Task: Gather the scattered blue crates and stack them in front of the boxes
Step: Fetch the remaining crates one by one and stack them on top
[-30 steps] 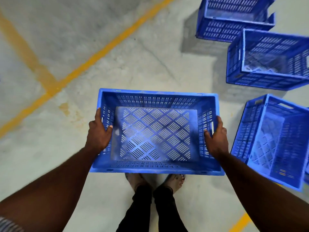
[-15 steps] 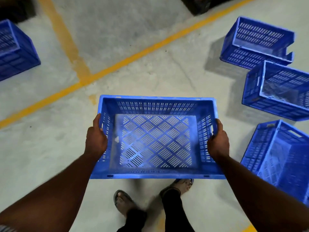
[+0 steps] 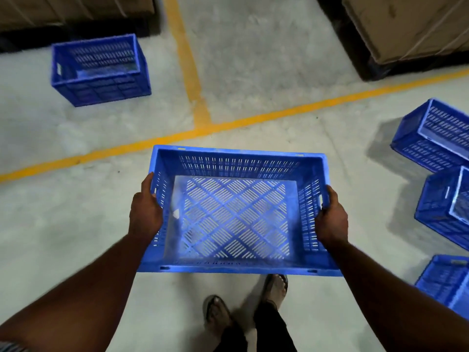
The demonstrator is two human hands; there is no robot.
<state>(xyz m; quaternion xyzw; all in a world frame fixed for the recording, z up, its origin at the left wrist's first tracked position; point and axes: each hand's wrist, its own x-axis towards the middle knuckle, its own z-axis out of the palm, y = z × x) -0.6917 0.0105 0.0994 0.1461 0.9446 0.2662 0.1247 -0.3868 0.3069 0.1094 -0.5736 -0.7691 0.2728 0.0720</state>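
The view swings up and forward from half a second ago: brown cardboard boxes (image 3: 76,7) now show far beyond the carried crate (image 3: 233,217), a blue rectangular plastic one with slotted walls. The tipped crates (image 3: 431,138), also blue slotted plastic, have slid further to its right.

Beyond the carried crate to the left, a lone crate (image 3: 100,69) of the same blue plastic stands upright just before the boxes. I'd guess that's the stack base.

The left hand (image 3: 145,214) grips the carried crate's left wall, thumb along the rim. The crate is empty, its floor a diamond lattice, and it's held level above the floor.

The right hand (image 3: 331,219) clamps the right wall the same way.

Best play: keep it level, cross the painted yellow floor line (image 3: 228,127), and square the corners over the lone crate before lowering.
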